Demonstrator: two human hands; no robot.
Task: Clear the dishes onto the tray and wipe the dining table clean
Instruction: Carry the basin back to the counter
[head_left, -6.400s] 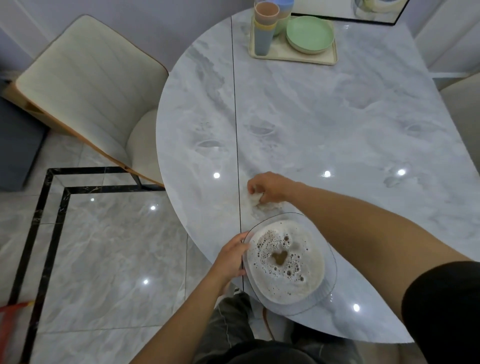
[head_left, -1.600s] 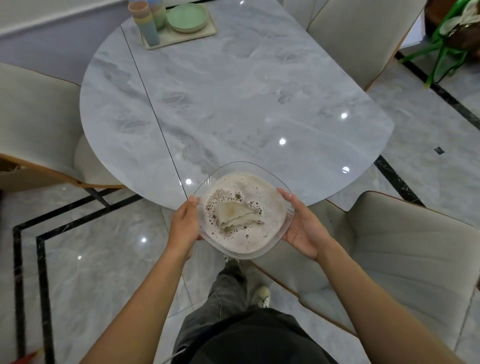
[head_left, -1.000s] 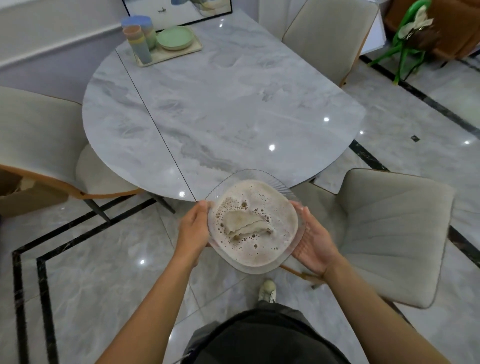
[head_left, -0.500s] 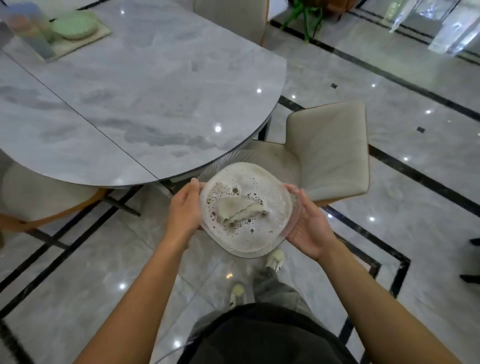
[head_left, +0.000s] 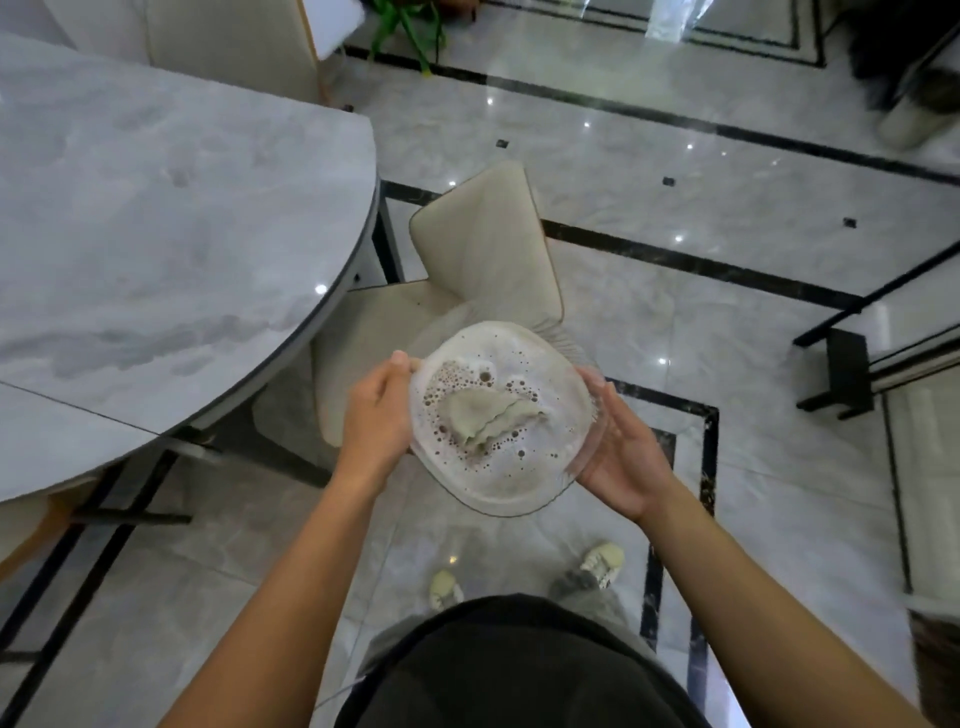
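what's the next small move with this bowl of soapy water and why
Probably keep the clear bowl level and carry it slowly. Both the left hand and right hand grip its rim, foamy water with the soaked cloth fills it nearly full, and it's over bare floor.

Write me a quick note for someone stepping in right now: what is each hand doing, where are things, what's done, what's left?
Left hand and right hand each grip a side of the clear bowl, held level over the floor, off the table.
The bowl holds foamy, cloudy water with the cloth soaking in it.
A chair stands just behind the bowl.
Done: the part of the table in view has no dishes on it.
Left: the tray is out of view, so check it; probably empty the bowl.
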